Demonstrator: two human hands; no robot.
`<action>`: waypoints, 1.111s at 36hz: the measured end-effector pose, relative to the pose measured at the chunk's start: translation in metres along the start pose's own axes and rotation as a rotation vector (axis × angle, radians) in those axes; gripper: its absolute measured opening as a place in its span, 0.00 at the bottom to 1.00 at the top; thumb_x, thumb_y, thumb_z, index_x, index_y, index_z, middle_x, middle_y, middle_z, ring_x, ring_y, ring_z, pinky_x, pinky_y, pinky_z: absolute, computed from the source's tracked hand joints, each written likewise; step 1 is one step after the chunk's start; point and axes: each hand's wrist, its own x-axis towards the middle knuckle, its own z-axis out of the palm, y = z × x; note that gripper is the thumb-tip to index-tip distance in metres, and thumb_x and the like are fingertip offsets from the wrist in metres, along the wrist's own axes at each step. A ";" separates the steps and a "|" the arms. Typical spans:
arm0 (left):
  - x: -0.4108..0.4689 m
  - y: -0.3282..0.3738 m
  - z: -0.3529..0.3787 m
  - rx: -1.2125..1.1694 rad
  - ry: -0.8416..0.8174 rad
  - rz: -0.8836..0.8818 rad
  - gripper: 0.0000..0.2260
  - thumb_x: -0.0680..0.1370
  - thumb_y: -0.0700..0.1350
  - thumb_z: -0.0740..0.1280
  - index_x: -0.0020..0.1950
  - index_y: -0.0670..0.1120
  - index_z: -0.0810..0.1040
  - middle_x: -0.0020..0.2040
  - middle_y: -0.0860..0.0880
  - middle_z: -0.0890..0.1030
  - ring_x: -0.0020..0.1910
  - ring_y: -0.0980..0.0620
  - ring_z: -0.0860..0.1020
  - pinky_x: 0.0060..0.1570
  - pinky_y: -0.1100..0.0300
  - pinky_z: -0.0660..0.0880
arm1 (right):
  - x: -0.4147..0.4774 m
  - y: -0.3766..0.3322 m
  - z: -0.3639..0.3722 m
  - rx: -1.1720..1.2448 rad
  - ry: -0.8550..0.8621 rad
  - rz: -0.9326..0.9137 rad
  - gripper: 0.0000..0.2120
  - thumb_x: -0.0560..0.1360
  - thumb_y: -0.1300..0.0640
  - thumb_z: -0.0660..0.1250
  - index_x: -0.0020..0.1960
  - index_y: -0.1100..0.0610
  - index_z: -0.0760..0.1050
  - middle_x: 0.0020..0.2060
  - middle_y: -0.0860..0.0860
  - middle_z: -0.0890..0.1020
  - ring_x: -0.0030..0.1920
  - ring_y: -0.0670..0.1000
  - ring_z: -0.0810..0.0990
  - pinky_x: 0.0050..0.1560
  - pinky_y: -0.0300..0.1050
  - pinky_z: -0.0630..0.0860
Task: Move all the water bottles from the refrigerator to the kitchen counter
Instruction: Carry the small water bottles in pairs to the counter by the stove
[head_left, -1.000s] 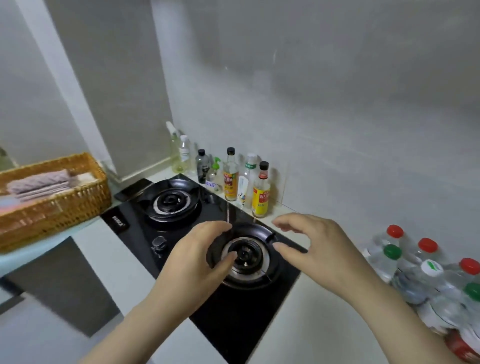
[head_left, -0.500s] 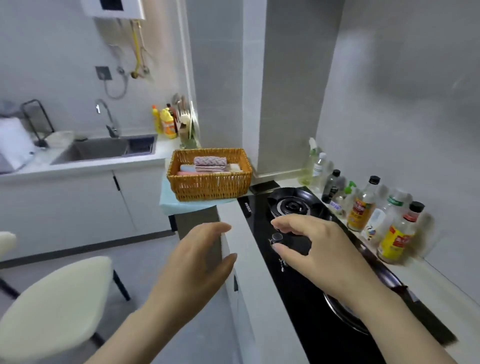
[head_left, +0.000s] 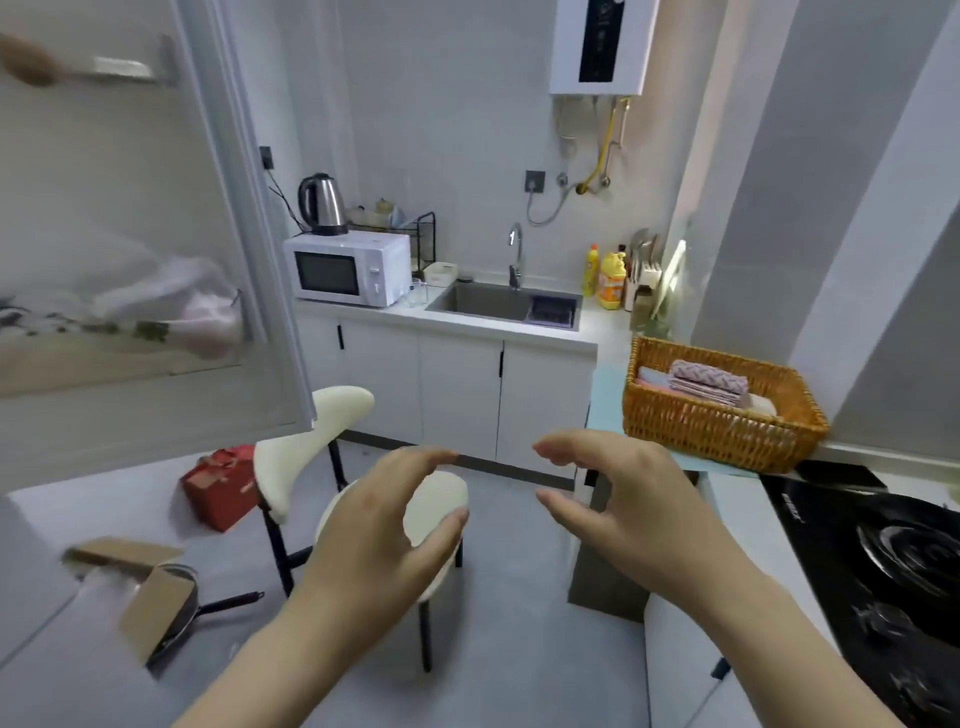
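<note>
No water bottle shows in the head view at this moment. The white refrigerator (head_left: 156, 415) fills the upper left, blurred, with a pale plastic bag (head_left: 202, 312) on a shelf inside. My left hand (head_left: 384, 525) and my right hand (head_left: 623, 509) float side by side in mid-air over the floor, fingers loosely curved toward each other, and neither holds anything. The counter edge (head_left: 727, 525) runs along my right side.
A cream chair (head_left: 311, 441) stands just beyond my hands. On the right are a wicker basket (head_left: 717, 426) and a black gas stove (head_left: 883, 561). Straight across are the sink (head_left: 498, 301) and microwave (head_left: 348, 267). A red box (head_left: 218, 488), cardboard box (head_left: 150, 597) and pan lie on the floor.
The view has swung left, away from the stove and the bottles on the counter, toward the sink wall and the refrigerator. Both hands stayed empty in front of me.
</note>
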 end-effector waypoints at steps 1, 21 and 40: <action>-0.003 -0.010 -0.014 0.004 0.017 -0.010 0.20 0.71 0.58 0.63 0.61 0.55 0.75 0.55 0.67 0.75 0.57 0.69 0.72 0.57 0.66 0.72 | 0.010 -0.013 0.010 0.008 -0.007 -0.026 0.19 0.73 0.49 0.70 0.63 0.48 0.75 0.55 0.39 0.79 0.54 0.36 0.76 0.56 0.28 0.71; -0.069 -0.160 -0.202 0.237 0.297 -0.377 0.16 0.74 0.47 0.70 0.60 0.56 0.74 0.53 0.69 0.71 0.54 0.69 0.71 0.52 0.80 0.64 | 0.151 -0.213 0.170 0.206 -0.179 -0.432 0.14 0.72 0.52 0.71 0.58 0.46 0.77 0.51 0.36 0.80 0.53 0.40 0.78 0.56 0.38 0.75; -0.076 -0.239 -0.293 0.447 0.625 -0.678 0.16 0.76 0.50 0.67 0.61 0.62 0.70 0.55 0.73 0.67 0.54 0.78 0.65 0.51 0.80 0.64 | 0.281 -0.341 0.273 0.387 -0.322 -0.861 0.17 0.73 0.51 0.71 0.61 0.48 0.77 0.48 0.34 0.75 0.52 0.34 0.72 0.52 0.27 0.69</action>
